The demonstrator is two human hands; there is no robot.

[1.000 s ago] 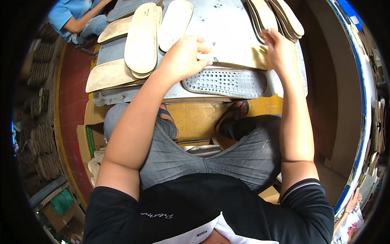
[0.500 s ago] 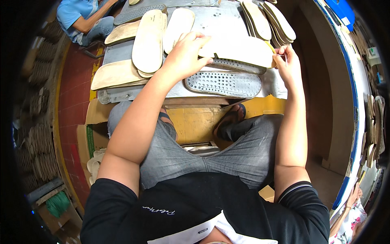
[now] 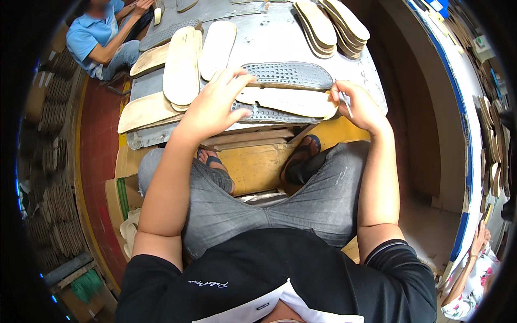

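Note:
A cream insole [image 3: 293,101] with a small notch near its left end lies over a grey perforated sole [image 3: 269,115] at the table's near edge. My right hand [image 3: 360,105] is closed at the insole's right end, pinching its yellowish edge. A thin, pale, stick-like tool [image 3: 348,105] also pokes out of those fingers; its kind I cannot make out. My left hand [image 3: 212,102] hovers by the insole's left end, thumb and fingers spread, nothing in it. Just beyond lies another grey perforated sole [image 3: 291,74].
Cream insoles [image 3: 181,64] overlap at the table's left, some crossing others. Two stacks of insoles [image 3: 318,27] stand at the far right of the grey table [image 3: 258,37]. A person in a blue shirt [image 3: 91,35] sits at far left. A blue-edged white panel [image 3: 458,107] runs along the right.
The insole has come nearer to me, from over the farther perforated sole onto the nearer one. Both hands moved with it. The view has shifted slightly.

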